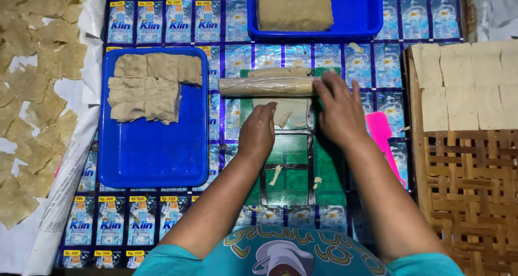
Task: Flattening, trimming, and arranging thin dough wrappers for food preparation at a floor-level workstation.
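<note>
A rolling pin (267,86) wrapped in thin tan dough lies crosswise on a green work mat (294,171). My right hand (340,111) rests with its fingers on the pin's right end. My left hand (259,130) lies fingers-down on a flat piece of dough (291,113) just below the pin. A few dough scraps (275,174) lie on the mat nearer me.
A blue tray (154,152) with stacked dough squares (151,84) sits at left. Another blue tray (356,11) at the top holds a dough block (294,5). A woven rack (464,168) with dough squares stands right. A pink scraper (382,135) lies beside the mat. Dried squares (32,92) cover paper at far left.
</note>
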